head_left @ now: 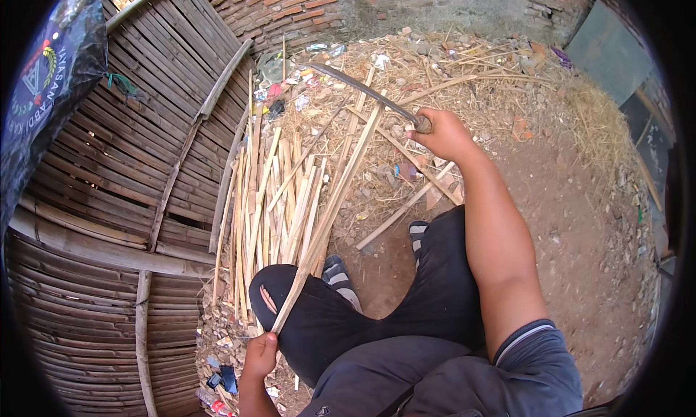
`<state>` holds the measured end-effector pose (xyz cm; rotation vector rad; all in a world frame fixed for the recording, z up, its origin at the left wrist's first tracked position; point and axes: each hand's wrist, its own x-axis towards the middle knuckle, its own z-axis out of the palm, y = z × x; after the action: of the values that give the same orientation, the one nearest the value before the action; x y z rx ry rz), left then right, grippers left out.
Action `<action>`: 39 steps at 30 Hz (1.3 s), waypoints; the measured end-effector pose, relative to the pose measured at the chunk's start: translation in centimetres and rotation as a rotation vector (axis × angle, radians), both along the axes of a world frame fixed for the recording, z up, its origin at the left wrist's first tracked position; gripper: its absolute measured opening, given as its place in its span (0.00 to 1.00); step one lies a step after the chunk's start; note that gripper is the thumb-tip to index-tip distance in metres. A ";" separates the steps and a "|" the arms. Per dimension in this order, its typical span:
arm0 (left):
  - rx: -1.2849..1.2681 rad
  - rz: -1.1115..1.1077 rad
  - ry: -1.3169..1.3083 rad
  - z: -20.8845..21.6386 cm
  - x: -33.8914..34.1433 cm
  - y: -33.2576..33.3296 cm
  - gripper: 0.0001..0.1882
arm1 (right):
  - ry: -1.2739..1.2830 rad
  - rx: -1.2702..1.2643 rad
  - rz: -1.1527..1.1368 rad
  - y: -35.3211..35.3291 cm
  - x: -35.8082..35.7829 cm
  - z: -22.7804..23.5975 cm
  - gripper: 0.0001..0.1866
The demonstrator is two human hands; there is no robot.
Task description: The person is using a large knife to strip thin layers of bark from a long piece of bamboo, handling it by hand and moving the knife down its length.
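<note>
My right hand is closed round the short handle of a machete, whose long, slightly curved dark blade reaches to the left. The blade lies at the far end of a long, pale bamboo strip; I cannot tell if it has cut into it. Down by my left knee, my left hand grips the near end of that strip. The strip slants up and away, passing over my left thigh. Beside it on the left lies a pile of split bamboo strips, pointing mostly away from me.
A bamboo-slat wall bounds the left side, with a dark plastic sheet hanging there. A brick wall stands at the back. More loose strips, straw and litter cover the ground. A grey panel leans at the far right.
</note>
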<state>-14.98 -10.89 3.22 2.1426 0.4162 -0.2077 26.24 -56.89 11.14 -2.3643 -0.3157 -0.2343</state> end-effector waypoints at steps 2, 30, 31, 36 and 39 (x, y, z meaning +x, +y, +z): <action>-0.016 0.005 0.019 0.1 0.2 0.0 0.34 | 0.052 -0.091 0.108 1.1 -0.9 0.4 0.19; -0.127 -0.005 0.118 1.1 1.0 0.4 0.38 | 0.142 0.009 0.030 0.6 -0.1 0.6 0.27; -0.135 -0.007 0.126 1.2 1.3 0.3 0.38 | 0.133 0.020 0.061 0.5 -0.2 0.0 0.27; -0.224 0.057 0.218 0.7 0.5 1.4 0.36 | 0.199 -0.201 0.492 5.0 -4.0 0.9 0.26; -0.254 0.076 0.223 1.1 0.5 1.3 0.36 | 0.176 -0.283 0.614 6.4 -5.4 2.0 0.24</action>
<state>-14.50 -9.60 4.29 1.8574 0.5678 -0.4350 20.85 -50.46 13.10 -2.4062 -1.0141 0.3266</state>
